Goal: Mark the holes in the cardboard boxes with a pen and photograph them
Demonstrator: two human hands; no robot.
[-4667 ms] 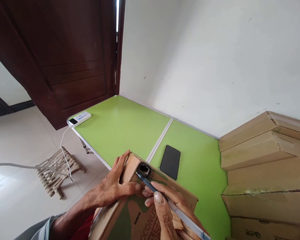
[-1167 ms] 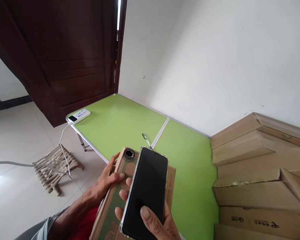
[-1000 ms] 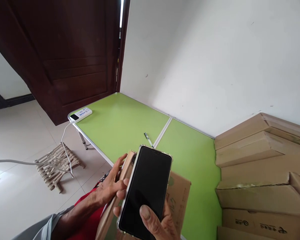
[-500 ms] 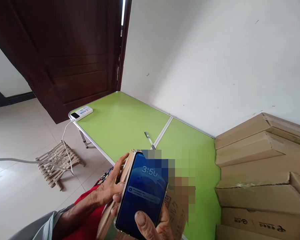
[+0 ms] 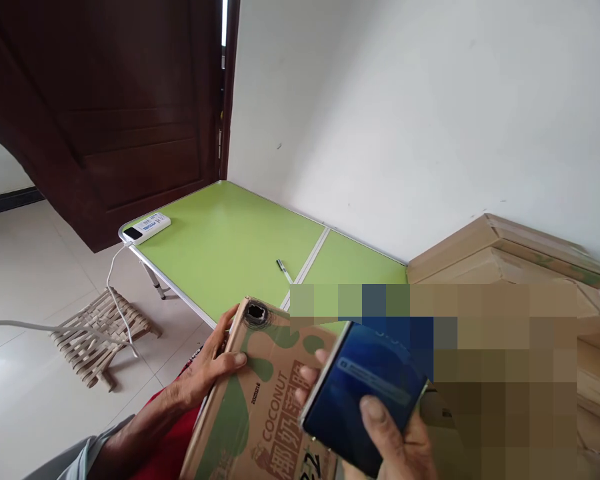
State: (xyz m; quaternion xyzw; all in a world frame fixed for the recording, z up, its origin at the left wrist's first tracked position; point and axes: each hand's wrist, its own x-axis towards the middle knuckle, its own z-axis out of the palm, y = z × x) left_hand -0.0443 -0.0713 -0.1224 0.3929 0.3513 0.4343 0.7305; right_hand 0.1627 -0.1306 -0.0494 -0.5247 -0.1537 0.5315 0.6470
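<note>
My left hand (image 5: 210,373) grips the left edge of a flat brown cardboard box (image 5: 280,363), its thumb lying on the front face. Green blotches, the word COCONUT, large characters and a handwritten number cover that face. Near the box's top left corner is a dark, ragged hole (image 5: 257,312) ringed with black scribble. Held in my right hand (image 5: 397,443) is a smartphone (image 5: 353,393), its lit blue screen facing up and my thumb over the glass. It covers the right part of the box. Pixel blocks hide the area at the phone's upper right.
A pen (image 5: 283,271) and a white device with a cable (image 5: 149,227) lie on the green folding table (image 5: 220,247). Several cardboard boxes (image 5: 453,257) are stacked at right. A woven stool (image 5: 103,337) stands on the floor at left, near a dark door (image 5: 145,120).
My right hand has carried the phone right, away from in front of the box, uncovering the printed face and the hole. My left hand stays on the box edge. The view has shifted slightly right.
</note>
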